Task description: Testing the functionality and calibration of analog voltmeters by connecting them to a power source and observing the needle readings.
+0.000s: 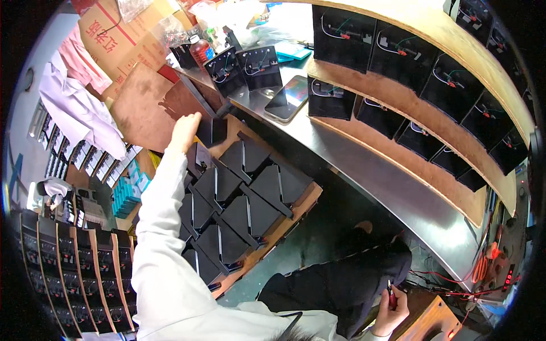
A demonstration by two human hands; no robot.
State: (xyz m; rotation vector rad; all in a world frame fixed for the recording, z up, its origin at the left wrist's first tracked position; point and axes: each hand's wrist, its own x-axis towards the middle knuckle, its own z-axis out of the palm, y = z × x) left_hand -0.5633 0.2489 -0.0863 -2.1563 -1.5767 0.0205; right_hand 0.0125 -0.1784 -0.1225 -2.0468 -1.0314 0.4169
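Red-handled tool (392, 298) is partly hidden within the right hand (399, 311). Left hand (186, 131): fingertip contact with black box (214, 132) cannot be determined.

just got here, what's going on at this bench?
A person has the left hand out at a black box at the far end of a wooden board covered with black casings; whether it grips the box is unclear. The right hand holds a small red-handled tool near the lap. Wired black units stand on shelves over the metal bench.
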